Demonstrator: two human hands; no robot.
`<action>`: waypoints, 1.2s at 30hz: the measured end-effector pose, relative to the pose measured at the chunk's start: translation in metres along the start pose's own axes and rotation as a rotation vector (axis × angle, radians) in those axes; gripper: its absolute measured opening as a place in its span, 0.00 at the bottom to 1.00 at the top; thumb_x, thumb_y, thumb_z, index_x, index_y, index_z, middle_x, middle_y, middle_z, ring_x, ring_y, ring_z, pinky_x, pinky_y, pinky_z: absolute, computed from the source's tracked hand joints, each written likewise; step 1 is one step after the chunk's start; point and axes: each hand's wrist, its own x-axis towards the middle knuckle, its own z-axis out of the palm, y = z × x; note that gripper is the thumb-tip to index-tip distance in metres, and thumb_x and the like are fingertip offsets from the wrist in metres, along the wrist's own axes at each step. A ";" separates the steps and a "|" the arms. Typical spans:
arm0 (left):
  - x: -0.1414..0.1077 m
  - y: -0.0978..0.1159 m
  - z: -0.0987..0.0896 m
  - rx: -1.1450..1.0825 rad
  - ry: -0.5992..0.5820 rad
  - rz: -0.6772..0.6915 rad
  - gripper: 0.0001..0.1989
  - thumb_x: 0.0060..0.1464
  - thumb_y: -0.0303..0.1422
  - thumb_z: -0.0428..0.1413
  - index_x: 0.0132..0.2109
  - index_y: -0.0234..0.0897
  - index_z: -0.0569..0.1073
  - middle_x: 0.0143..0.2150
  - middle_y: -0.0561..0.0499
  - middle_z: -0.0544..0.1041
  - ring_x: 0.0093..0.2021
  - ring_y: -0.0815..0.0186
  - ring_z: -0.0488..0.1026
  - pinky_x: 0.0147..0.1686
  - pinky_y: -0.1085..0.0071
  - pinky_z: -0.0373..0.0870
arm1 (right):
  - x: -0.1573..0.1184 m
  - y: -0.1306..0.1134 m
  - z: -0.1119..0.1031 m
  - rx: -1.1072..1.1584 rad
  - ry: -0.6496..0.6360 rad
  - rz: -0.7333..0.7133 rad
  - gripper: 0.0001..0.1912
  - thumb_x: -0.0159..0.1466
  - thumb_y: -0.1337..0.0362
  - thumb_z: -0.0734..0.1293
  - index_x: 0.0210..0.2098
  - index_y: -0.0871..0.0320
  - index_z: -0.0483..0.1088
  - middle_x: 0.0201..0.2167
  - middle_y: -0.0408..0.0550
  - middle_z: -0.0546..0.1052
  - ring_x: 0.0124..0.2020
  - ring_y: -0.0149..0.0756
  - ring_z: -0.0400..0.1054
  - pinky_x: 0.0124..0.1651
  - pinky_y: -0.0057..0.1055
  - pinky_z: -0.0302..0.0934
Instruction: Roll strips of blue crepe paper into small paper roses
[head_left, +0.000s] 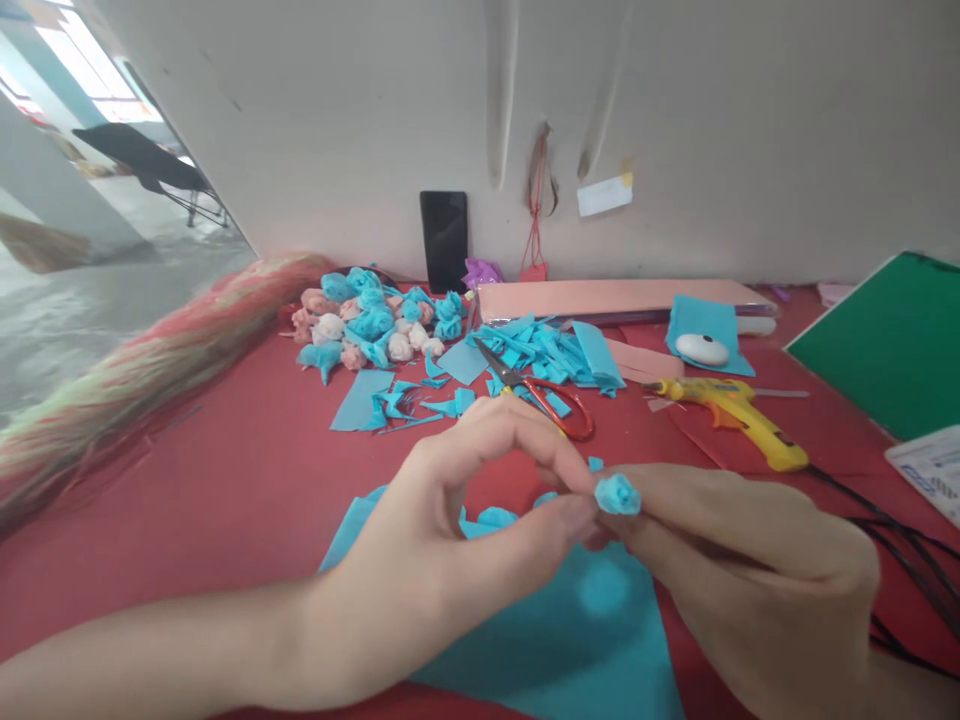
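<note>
Between my two hands is a small blue crepe paper flower (618, 494), its rolled top facing up. My right hand (757, 560) pinches it from the right. The thumb and fingertips of my left hand (457, 530) close on its left side, curved into a ring. Part of the flower's base is hidden by the fingers. Below the hands a large blue paper sheet (555, 640) lies on the red table surface (225, 470). Beyond them rest red-handled scissors (555, 400), blades pointing away to the left.
Finished-looking paper flowers (371, 320) are heaped at the back left, beside blue paper scraps (532, 350). A yellow glue gun (739, 415) with a black cable lies right. Behind stand a phone (445, 240) and a long pink paper pack (622, 298). A green board (892, 340) leans at right.
</note>
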 end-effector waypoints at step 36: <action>0.006 -0.008 -0.008 0.399 0.151 0.412 0.07 0.53 0.30 0.64 0.39 0.46 0.76 0.37 0.55 0.75 0.38 0.66 0.68 0.46 0.68 0.66 | -0.001 -0.004 -0.003 0.016 -0.023 0.054 0.10 0.55 0.72 0.69 0.22 0.50 0.75 0.14 0.34 0.76 0.12 0.26 0.69 0.19 0.13 0.66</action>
